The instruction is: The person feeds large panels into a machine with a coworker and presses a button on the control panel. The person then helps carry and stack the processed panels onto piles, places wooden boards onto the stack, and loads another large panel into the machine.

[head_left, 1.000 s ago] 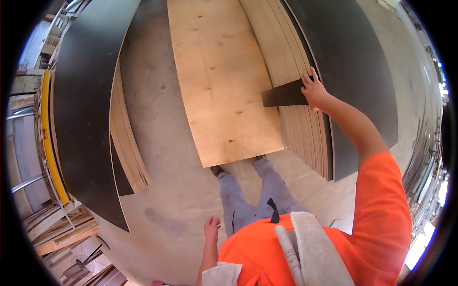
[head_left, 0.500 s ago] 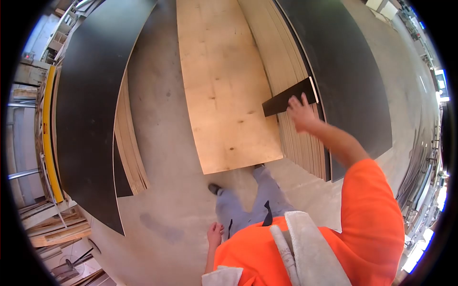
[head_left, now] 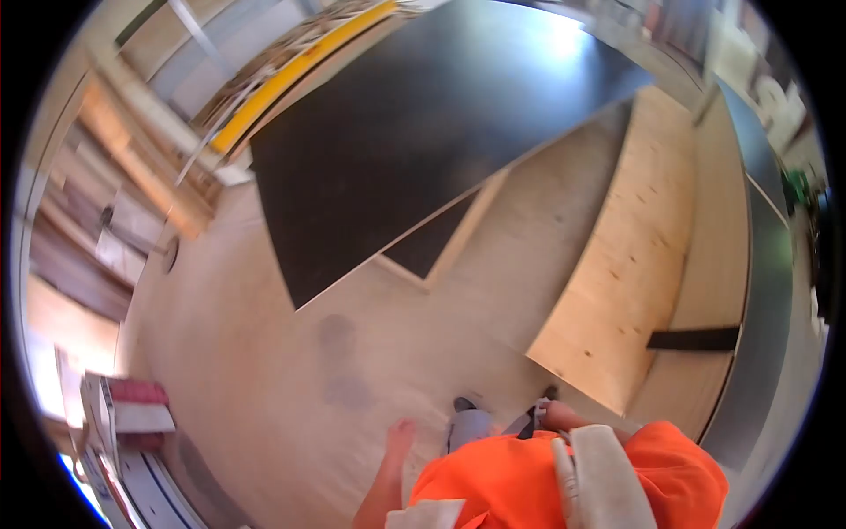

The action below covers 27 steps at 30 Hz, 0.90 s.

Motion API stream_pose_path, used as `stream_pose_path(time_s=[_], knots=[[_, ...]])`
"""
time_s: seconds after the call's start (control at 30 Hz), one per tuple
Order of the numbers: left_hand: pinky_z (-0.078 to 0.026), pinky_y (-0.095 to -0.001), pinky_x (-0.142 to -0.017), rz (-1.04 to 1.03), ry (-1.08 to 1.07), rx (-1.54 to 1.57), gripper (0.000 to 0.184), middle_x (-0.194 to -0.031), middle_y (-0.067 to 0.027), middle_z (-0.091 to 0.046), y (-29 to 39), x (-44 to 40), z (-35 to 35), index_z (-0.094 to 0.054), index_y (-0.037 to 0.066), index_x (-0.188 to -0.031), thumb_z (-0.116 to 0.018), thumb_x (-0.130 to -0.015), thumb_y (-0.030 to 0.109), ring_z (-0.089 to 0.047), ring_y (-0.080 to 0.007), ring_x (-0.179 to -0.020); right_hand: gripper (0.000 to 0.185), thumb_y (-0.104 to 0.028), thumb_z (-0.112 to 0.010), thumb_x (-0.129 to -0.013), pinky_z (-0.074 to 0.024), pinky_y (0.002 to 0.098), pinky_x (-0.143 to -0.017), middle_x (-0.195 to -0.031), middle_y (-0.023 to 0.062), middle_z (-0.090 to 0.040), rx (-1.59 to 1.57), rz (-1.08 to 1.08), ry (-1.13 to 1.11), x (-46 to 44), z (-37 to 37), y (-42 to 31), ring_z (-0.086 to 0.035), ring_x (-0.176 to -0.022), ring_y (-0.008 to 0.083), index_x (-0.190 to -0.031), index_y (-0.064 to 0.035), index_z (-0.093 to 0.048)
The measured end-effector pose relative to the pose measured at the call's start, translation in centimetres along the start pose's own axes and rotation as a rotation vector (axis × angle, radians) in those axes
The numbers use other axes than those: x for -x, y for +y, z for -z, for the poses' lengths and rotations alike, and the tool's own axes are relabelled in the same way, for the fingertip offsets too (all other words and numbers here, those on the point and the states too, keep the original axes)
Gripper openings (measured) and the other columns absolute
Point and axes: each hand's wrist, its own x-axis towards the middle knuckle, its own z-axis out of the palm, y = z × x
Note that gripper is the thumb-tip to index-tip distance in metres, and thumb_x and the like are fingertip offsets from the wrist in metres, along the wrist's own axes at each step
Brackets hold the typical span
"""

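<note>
My left hand (head_left: 402, 432) hangs low in front of my body over the bare floor, touching nothing. It is blurred, and its fingers do not show clearly. Close to my right hip is my right hand (head_left: 557, 415), beside a small pale patch and a dark strap; its fingers are too small and blurred to read. To the right, a narrow black strip (head_left: 693, 339) lies across the edges of the stacked boards (head_left: 709, 273), away from both hands. A knotty plywood sheet (head_left: 617, 264) lies along that stack.
A large black panel (head_left: 423, 132) lies ahead, its corner jutting over the floor (head_left: 264, 370). Under it shows a smaller dark panel (head_left: 434, 240). Another dark panel (head_left: 767, 309) is at far right. A yellow beam (head_left: 304, 75) runs behind. Machinery (head_left: 141, 432) stands at lower left.
My right hand has left the black strip and come back to my hip. The strip stays on the stack. My view has swung left, so the plywood now appears further right.
</note>
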Motion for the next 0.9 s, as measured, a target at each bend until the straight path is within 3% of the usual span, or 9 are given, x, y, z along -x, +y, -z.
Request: stream_pose_path(time_s=[0.07, 0.2, 0.37, 0.5, 0.57, 0.63, 0.73, 0.8, 0.9], knots=[[-0.049, -0.0299, -0.065, -0.030, 0.186, 0.124, 0.029, -0.078, -0.0043, -0.067, -3.0, -1.5, 9.2, -0.068, 0.000, -0.101, -0.065, -0.089, 0.027, -0.059, -0.0115, -0.071, 0.047, -0.035, -0.064, -0.080, -0.0507, 0.0441, -0.094, -0.119, 0.0146, -0.066, 0.053, 0.085, 0.016, -3.1, 3.3, -7.9, -0.064, -0.107, 0.0349, -0.122, -0.0136, -0.066], [-0.049, -0.0302, -0.064, 0.063, 0.417, 0.237, 0.024, -0.074, -0.0052, -0.066, -2.1, -2.8, 22.4, -0.068, 0.002, -0.095, -0.065, -0.089, 0.025, -0.058, -0.0115, -0.068, 0.042, -0.031, -0.064, -0.079, -0.0514, 0.0424, -0.093, -0.111, 0.0156, -0.069, -0.142, 0.151, 0.108, -10.0, 4.6, -21.8, -0.064, -0.107, 0.0354, -0.114, -0.0097, -0.069], [-0.050, -0.0272, -0.064, 0.200, 0.240, -0.092, 0.023, -0.079, -0.0011, -0.066, -6.3, -10.4, 36.7, -0.069, 0.008, -0.098, -0.058, -0.091, 0.027, -0.060, -0.0101, -0.071, 0.041, -0.034, -0.068, -0.080, -0.0522, 0.0391, -0.091, -0.108, 0.0140, -0.071, -0.195, 0.015, 0.081, -20.9, -0.2, -37.0, -0.066, -0.102, 0.0300, -0.111, -0.0081, -0.070], [-0.053, -0.0326, -0.070, 0.130, 0.170, -0.277, 0.030, -0.088, -0.0068, -0.071, -9.4, -23.6, 49.6, -0.070, 0.007, -0.107, -0.060, -0.091, 0.031, -0.066, -0.0164, -0.078, 0.036, -0.033, -0.073, -0.078, -0.0538, 0.0366, -0.086, -0.099, 0.0113, -0.073, -0.356, -0.047, 0.078, -33.5, -6.1, -51.3, -0.069, -0.093, 0.0236, -0.105, -0.0095, -0.073], [-0.054, -0.0280, -0.066, 0.350, 0.106, -0.138, 0.023, -0.090, -0.0054, -0.071, -7.0, -22.7, 55.1, -0.070, 0.005, -0.105, -0.063, -0.091, 0.021, -0.065, -0.0128, -0.076, 0.031, -0.032, -0.073, -0.077, -0.0544, 0.0368, -0.084, -0.096, 0.0106, -0.073, -0.525, -0.149, -0.012, -33.3, -10.5, -58.4, -0.069, -0.091, 0.0240, -0.100, -0.0110, -0.074], [-0.053, -0.0377, -0.077, 0.129, 0.006, -0.312, 0.038, -0.092, -0.0096, -0.072, -2.0, -25.5, 59.2, -0.068, 0.008, -0.111, -0.059, -0.090, 0.037, -0.067, -0.0222, -0.082, 0.026, -0.033, -0.072, -0.078, -0.0555, 0.0372, -0.081, -0.093, 0.0098, -0.074, -0.675, -0.188, -0.032, -34.8, -10.0, -66.5, -0.070, -0.086, 0.0245, -0.094, -0.0133, -0.076], [-0.053, -0.0387, -0.075, 0.137, -0.218, -0.488, 0.032, -0.097, -0.0120, -0.072, 2.2, -31.5, 66.0, -0.069, 0.005, -0.108, -0.060, -0.090, 0.030, -0.066, -0.0231, -0.089, 0.030, -0.037, -0.072, -0.079, -0.0544, 0.0355, -0.081, -0.096, 0.0081, -0.074, -0.648, 0.021, -0.049, -36.6, -8.4, -78.8, -0.069, -0.087, 0.0204, -0.098, -0.0129, -0.076], [-0.053, -0.0384, -0.076, 0.134, -0.260, -0.545, 0.032, -0.097, -0.0122, -0.071, 6.6, -37.8, 70.3, -0.068, 0.005, -0.109, -0.060, -0.090, 0.030, -0.066, -0.0235, -0.089, 0.036, -0.038, -0.073, -0.078, -0.0541, 0.0350, -0.081, -0.099, 0.0071, -0.073, -0.734, -0.024, -0.069, -37.7, -4.5, -87.5, -0.068, -0.087, 0.0197, -0.104, -0.0135, -0.075], [-0.052, -0.0380, -0.077, 0.090, -0.288, -0.619, 0.033, -0.097, -0.0126, -0.071, 14.4, -49.1, 77.3, -0.068, 0.005, -0.111, -0.061, -0.090, 0.029, -0.066, -0.0242, -0.090, 0.033, -0.032, -0.072, -0.077, -0.0539, 0.0337, -0.077, -0.088, 0.0069, -0.073, -0.998, -0.047, 0.114, -46.7, -5.9, -97.7, -0.068, -0.082, 0.0182, -0.101, -0.0093, -0.074]])
